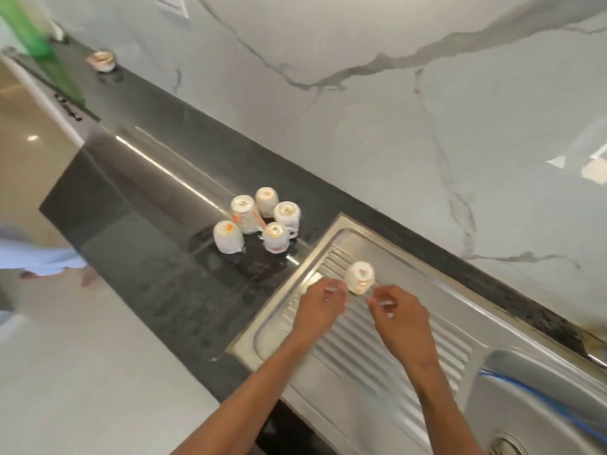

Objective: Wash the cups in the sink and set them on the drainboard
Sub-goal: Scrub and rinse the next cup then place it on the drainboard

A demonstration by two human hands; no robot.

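Both forearms reaching over the ribbed steel drainboard (377, 349), left hand (320, 308) and right hand (399, 318) hanging loosely curled, grasping nothing, just beside an upturned white cup (360, 276) sitting on the ribs, five washed cups (256, 221) resting inverted on the wet dark countertop (157, 264)

This is a home kitchen. A steel sink (538, 399) with a ribbed drainboard (377, 339) is set in a dark table (138, 198). Left of the drainboard stand upturned cups (259, 221), and behind it rises a marble-look wall (361, 110).
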